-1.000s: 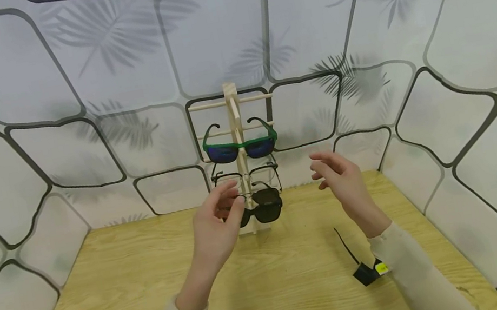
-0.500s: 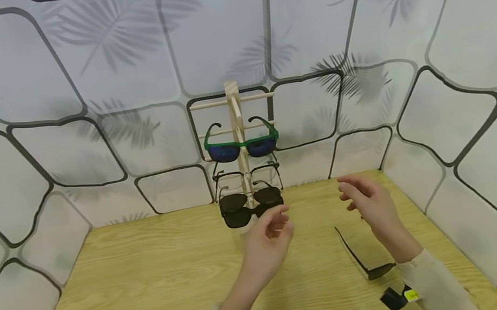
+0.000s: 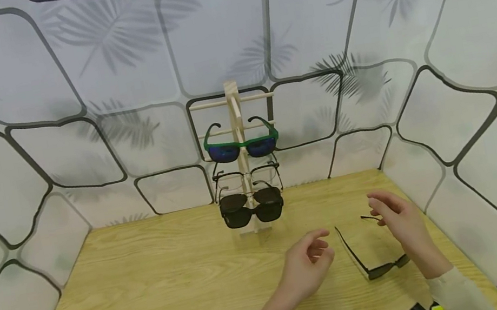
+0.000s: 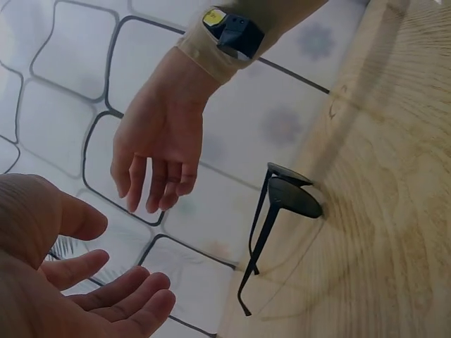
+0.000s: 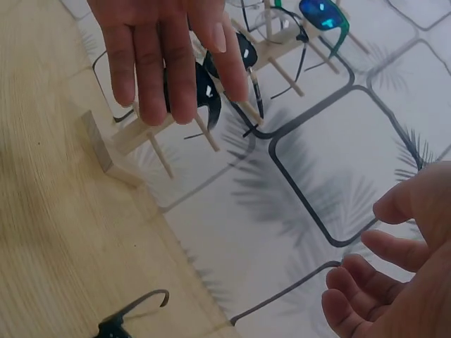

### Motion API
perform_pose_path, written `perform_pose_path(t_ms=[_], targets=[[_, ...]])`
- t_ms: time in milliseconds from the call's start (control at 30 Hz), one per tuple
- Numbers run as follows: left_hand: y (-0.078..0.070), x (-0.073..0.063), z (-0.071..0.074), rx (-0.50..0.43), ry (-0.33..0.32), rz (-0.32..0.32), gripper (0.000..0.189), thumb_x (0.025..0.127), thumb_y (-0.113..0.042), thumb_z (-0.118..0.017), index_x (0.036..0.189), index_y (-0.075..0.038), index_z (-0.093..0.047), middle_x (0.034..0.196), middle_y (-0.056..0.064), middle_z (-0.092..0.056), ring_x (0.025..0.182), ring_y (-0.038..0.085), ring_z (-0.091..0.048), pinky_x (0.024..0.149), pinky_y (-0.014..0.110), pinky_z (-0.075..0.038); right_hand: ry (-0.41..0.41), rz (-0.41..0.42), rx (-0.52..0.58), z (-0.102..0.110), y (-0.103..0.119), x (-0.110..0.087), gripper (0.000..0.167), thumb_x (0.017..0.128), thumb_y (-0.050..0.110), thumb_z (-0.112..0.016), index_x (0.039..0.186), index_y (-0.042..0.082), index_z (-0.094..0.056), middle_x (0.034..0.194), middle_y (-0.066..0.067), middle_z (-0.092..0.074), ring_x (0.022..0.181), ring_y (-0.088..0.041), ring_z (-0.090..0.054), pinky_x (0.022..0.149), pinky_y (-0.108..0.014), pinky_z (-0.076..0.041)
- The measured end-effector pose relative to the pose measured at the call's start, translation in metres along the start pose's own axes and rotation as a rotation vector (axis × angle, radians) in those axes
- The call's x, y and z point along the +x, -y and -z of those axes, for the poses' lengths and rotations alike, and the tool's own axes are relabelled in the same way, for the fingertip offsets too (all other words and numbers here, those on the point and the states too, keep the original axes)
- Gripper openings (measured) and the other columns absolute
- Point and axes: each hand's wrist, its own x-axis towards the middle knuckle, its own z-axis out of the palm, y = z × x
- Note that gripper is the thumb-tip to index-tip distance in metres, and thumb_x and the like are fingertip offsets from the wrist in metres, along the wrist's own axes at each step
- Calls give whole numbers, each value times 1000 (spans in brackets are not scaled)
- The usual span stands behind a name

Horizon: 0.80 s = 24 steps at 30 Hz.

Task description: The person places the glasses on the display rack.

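Observation:
A pair of black sunglasses (image 3: 380, 270) rests on the wooden table at the right, its temples pointing toward the back wall. Just left of it hovers my left hand (image 3: 304, 266), fingers loosely bent and holding nothing. My right hand (image 3: 404, 227) hangs over the right side of the sunglasses, also holding nothing, and hides part of the frame and one temple. In the left wrist view both lenses and temples of the sunglasses (image 4: 282, 204) show, with the right hand (image 4: 163, 141) apart from them.
A wooden glasses rack (image 3: 233, 102) stands at the back middle. It bears green-framed sunglasses (image 3: 242, 146) high up, clear eyeglasses (image 3: 233, 180) below, then two dark pairs, the lowest being black sunglasses (image 3: 253, 214). Patterned walls (image 3: 218, 34) enclose the table (image 3: 153, 291).
Both hands have moved right and toward the front, the left from before the rack to beside the table sunglasses. More of those sunglasses shows now. The glasses on the rack have not moved.

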Motion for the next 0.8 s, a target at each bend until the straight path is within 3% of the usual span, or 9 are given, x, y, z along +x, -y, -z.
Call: perform_pose_path(t_ms=[233, 533, 800], targets=[[16, 0, -19, -30, 57, 76, 36, 102, -20, -68, 138, -18, -69, 111, 4, -72, 97, 5, -68, 81, 22, -58, -21, -59, -78, 19, -26, -2, 54, 108, 44, -58, 145, 4, -59, 103, 37, -61, 92, 9, -61, 76, -17, -57], [28, -5, -41, -36, 133, 174, 42, 100, -20, -68, 141, -14, -66, 112, 4, -70, 96, 7, -69, 76, 25, -58, -66, -119, -174, 38, -55, -5, 59, 108, 46, -58, 145, 0, -59, 93, 38, -57, 88, 9, -60, 74, -21, -58], [38, -9, -58, -1, 157, 180, 45, 97, -17, -69, 141, -14, -66, 111, 5, -71, 94, 6, -70, 74, 23, -58, -65, -214, -225, 51, -76, -7, 62, 108, 48, -56, 149, 2, -56, 102, 31, -58, 88, 11, -56, 74, -17, -55]])
